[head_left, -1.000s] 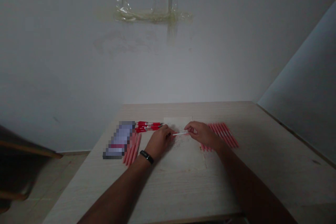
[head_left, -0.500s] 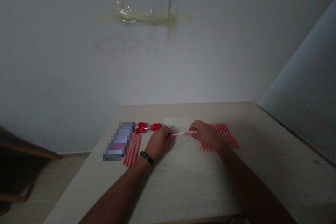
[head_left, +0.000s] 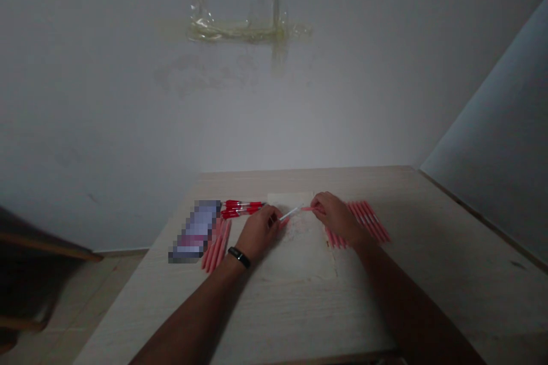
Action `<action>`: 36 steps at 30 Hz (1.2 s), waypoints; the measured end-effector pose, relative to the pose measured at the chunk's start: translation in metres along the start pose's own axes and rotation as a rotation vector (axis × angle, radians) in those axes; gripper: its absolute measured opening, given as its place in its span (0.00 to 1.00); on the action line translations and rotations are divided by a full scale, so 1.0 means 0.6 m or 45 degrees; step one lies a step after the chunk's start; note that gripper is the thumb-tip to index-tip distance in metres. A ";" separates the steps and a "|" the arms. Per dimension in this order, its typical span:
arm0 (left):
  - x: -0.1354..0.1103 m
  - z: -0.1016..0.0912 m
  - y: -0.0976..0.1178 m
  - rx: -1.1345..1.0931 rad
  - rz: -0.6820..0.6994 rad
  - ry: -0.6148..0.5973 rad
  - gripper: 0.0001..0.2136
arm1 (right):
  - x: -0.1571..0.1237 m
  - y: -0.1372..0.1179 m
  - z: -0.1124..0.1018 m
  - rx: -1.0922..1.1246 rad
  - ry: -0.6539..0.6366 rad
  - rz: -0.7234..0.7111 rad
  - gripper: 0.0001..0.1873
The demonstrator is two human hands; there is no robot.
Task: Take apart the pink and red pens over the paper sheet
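My left hand (head_left: 262, 227), a dark band on its wrist, is closed in a pinch on a pink pen part; a thin white pen refill (head_left: 291, 214) reaches from it toward the right. My right hand (head_left: 331, 214) pinches a slim pink pen part (head_left: 309, 209), whose end points at the refill's tip. Whether the two touch is too blurred to tell. Beneath both hands lies a pale sheet (head_left: 295, 262) with small marks on it. Pink pens (head_left: 370, 219) lie in a row by my right hand, and several pink pen barrels (head_left: 216, 248) lie left of my left wrist.
Red pens (head_left: 242, 205) lie behind my left hand. A pixelated flat rectangular thing (head_left: 197, 231) is at the table's left. The wooden table (head_left: 257, 325) meets a wall (head_left: 299, 114) with yellowed tape (head_left: 235, 29). Dark wooden furniture (head_left: 43, 245) stands at lower left.
My right hand has moved slightly up and away with its pink part. The white refill now tilts more steeply, and its right end shows free of my right fingers.
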State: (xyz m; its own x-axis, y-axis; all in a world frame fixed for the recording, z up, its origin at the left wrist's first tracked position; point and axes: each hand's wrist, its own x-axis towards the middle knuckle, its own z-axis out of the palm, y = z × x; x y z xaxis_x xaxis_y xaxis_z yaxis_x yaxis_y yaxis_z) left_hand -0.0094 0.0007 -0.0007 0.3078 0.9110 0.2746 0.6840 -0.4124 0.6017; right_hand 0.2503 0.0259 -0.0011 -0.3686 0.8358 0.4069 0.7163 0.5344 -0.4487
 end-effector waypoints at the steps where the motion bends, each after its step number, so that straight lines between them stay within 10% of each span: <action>1: 0.000 -0.001 -0.001 0.012 -0.006 0.007 0.11 | 0.001 0.003 -0.001 0.020 0.033 -0.024 0.06; 36: 0.000 0.004 -0.013 0.065 -0.035 -0.047 0.05 | 0.007 0.010 -0.002 -0.006 0.032 -0.226 0.05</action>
State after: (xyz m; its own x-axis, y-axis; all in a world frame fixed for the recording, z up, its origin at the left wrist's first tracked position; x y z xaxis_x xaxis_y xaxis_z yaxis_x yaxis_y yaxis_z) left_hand -0.0135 0.0040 -0.0072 0.3123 0.9217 0.2299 0.7251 -0.3877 0.5692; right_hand 0.2538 0.0326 -0.0014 -0.4748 0.7246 0.4995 0.6440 0.6729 -0.3640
